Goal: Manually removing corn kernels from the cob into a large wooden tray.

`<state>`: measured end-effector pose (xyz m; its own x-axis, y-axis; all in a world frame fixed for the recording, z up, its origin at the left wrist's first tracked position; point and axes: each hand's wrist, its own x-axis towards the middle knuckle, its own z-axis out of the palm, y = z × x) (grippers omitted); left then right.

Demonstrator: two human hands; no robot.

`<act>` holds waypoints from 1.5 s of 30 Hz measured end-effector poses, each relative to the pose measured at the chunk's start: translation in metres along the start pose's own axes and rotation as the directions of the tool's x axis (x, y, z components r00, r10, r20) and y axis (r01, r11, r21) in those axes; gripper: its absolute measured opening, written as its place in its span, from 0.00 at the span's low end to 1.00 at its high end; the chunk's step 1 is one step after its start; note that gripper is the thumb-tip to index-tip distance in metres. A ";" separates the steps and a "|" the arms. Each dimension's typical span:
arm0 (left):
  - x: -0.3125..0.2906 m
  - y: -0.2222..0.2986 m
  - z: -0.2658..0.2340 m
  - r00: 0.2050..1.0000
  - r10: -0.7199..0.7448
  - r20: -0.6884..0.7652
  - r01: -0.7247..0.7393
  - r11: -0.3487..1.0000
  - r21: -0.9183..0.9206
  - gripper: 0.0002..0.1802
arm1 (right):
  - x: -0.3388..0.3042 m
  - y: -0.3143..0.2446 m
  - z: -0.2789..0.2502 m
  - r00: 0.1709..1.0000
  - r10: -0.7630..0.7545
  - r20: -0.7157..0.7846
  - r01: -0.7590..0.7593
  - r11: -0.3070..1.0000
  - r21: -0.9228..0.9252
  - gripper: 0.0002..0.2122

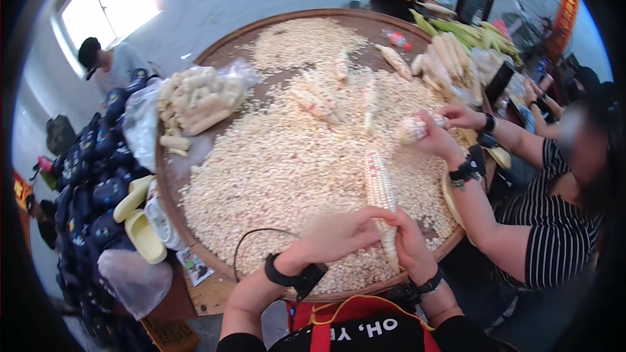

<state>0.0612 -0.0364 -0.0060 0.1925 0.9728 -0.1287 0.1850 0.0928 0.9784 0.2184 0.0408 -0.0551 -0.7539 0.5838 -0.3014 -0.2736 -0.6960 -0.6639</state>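
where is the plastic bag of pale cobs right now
In the head view, the plastic bag sits at the left side of the round tray, beside the spread corn kernels, with loose cob pieces just nearer the wearer.

White glare fills the window (111, 0), the left hand (336, 229) blurs, and fisheye edges darken.

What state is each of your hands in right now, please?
Left hand: at the corn ear; whether gripping cannot be told.
Right hand: closed, holding that corn ear.
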 end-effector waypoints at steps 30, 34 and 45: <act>-0.040 0.027 -0.039 0.715 0.203 -0.668 -0.262 0.965 0.013 0.16 | 0.047 0.001 0.031 0.903 -0.146 0.404 0.190 0.979 -0.070 0.27; -0.013 0.028 -0.050 0.603 0.284 -0.745 -0.309 0.945 0.111 0.20 | 0.049 0.004 0.031 0.900 -0.296 0.320 0.399 0.855 -0.331 0.30; 0.005 0.023 -0.067 0.740 0.306 -0.599 -0.267 0.951 0.156 0.13 | 0.046 0.000 0.028 0.908 -0.354 0.225 0.419 0.741 -0.524 0.28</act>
<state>0.0022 -0.0151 0.0265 -0.3788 0.8752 0.3011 0.2751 -0.2041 0.9395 0.1670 0.0561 -0.0498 -0.7217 0.6825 0.1154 -0.2056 -0.0522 -0.9772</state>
